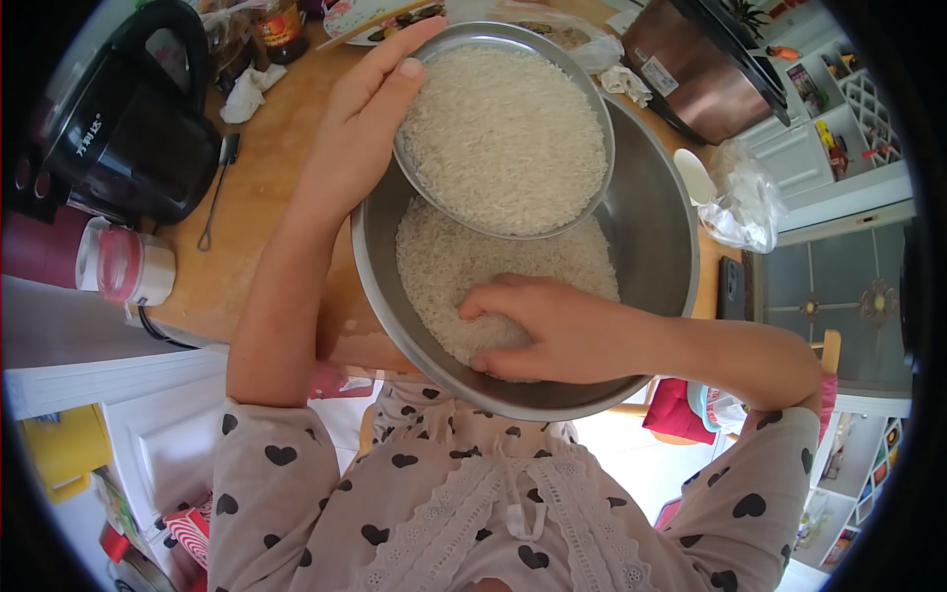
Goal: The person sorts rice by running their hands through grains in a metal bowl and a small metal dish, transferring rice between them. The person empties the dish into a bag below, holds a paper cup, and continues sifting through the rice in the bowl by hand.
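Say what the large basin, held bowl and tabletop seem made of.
Large basin: probably stainless steel, satin, by its grey sheen.
Held bowl: likely metal too, polished, by its shiny rim.
Tabletop: wood or laminate, faintly glossy; its brown surface fits either.

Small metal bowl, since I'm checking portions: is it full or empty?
Full, or nearly so: rice spreads almost to the rim of the small metal bowl all round. How deep it lies cannot be told.
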Demonstrator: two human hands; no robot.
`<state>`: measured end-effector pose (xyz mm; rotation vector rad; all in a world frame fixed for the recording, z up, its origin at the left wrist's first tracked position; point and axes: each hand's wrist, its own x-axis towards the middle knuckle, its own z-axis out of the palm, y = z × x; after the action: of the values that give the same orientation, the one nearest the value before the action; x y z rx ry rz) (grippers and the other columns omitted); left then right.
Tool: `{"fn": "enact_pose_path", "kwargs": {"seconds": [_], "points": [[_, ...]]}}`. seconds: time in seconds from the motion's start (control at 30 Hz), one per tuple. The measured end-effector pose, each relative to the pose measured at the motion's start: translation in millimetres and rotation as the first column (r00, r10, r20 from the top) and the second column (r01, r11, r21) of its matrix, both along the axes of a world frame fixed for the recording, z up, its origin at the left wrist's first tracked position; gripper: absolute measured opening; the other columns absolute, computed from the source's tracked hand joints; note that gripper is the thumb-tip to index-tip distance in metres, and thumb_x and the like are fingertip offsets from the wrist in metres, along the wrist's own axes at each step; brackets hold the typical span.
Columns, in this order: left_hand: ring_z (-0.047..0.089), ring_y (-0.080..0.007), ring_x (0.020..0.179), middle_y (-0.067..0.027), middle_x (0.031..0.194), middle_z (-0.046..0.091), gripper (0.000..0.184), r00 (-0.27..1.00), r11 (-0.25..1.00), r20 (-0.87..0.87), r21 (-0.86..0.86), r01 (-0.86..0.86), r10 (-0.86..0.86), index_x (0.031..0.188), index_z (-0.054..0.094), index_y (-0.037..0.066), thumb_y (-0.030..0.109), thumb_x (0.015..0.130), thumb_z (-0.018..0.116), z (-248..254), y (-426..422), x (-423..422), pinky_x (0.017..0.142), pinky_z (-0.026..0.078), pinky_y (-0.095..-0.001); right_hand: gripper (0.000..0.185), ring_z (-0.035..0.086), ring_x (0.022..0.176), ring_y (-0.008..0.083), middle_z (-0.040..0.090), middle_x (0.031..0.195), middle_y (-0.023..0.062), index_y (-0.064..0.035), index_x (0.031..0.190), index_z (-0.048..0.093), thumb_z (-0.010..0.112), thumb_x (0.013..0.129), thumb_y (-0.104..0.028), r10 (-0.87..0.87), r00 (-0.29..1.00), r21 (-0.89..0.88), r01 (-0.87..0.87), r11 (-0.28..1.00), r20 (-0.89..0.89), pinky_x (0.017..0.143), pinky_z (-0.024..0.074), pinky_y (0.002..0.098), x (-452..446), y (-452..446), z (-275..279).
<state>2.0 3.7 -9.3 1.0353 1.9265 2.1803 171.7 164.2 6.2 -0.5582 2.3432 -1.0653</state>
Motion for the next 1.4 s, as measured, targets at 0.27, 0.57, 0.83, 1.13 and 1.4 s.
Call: {"fn": "enact_pose_path", "kwargs": {"seconds": [0.27, 0.57, 0.83, 1.13, 1.4], "points": [[0.049, -0.0113, 0.117, -0.0045, 0.129, 0.055, 0.037, 1.000, 1.000, 0.001, -0.028, 0.013, -0.013, 0.134, 0.052, 0.005, 0.017, 0.100, 0.044, 0.8, -1.5, 1.0, 0.100, 0.037, -0.0245, 0.031, 0.052, 0.059, 0.0128, 0.058, 0.080, 0.0053, 0.0016, 0.104, 0.059, 0.061, 0.091, -0.026, -0.116, 0.486, -0.147, 0.469, 0.871, 0.866, 0.049, 0.0372, 0.0243, -9.0, 23.0, 17.8], [0.052, -0.0097, 0.106, -0.0031, 0.117, 0.059, 0.038, 0.998, 0.999, -0.056, -0.032, -0.013, 0.011, 0.134, 0.052, 0.004, 0.020, 0.100, 0.045, -4.1, -1.4, -2.5, 0.093, 0.040, -0.0233, 0.030, 0.058, 0.060, 0.0135, 0.063, 0.082, 0.0065, 0.0011, 0.100, 0.063, 0.053, 0.096, -0.027, -0.170, 0.689, -0.278, 0.488, 0.827, 0.705, 0.049, 0.0442, 0.0265, -38.5, 57.0, 74.9], [0.051, -0.0103, 0.110, -0.0042, 0.121, 0.058, 0.038, 0.999, 1.000, -0.053, -0.025, 0.011, -0.013, 0.135, 0.050, 0.004, 0.018, 0.100, 0.044, 0.9, -1.5, 0.4, 0.096, 0.039, -0.0243, 0.050, 0.066, 0.099, 0.0204, 0.066, 0.108, 0.0116, -0.0004, 0.120, 0.058, 0.036, 0.102, -0.042, -0.426, 0.870, -0.473, 0.494, 0.730, 0.251, 0.087, 0.0530, 0.0333, -94.8, 56.5, 102.0], [0.047, -0.0120, 0.118, -0.0046, 0.129, 0.054, 0.038, 0.999, 0.999, -0.027, -0.034, 0.022, -0.023, 0.135, 0.050, 0.004, 0.016, 0.100, 0.043, -1.0, -3.1, -0.6, 0.101, 0.035, -0.0248, 0.046, 0.063, 0.098, 0.0201, 0.066, 0.108, 0.0102, -0.0012, 0.114, 0.061, 0.045, 0.099, -0.041, -0.376, 0.893, -0.340, 0.444, 0.829, 0.248, 0.085, 0.0516, 0.0340, -71.7, 79.8, 128.9], [0.052, -0.0084, 0.101, -0.0018, 0.111, 0.059, 0.032, 1.000, 1.000, -0.016, -0.008, -0.028, 0.027, 0.128, 0.053, 0.009, 0.012, 0.098, 0.042, 1.7, -1.7, 1.9, 0.089, 0.042, -0.0234, 0.051, 0.058, 0.113, 0.0275, 0.059, 0.120, 0.0173, 0.0053, 0.121, 0.054, 0.053, 0.095, -0.038, 0.041, 0.983, 0.291, -0.092, 0.952, 0.178, 0.096, 0.0476, 0.0367, -20.2, 71.0, 87.1]]}}
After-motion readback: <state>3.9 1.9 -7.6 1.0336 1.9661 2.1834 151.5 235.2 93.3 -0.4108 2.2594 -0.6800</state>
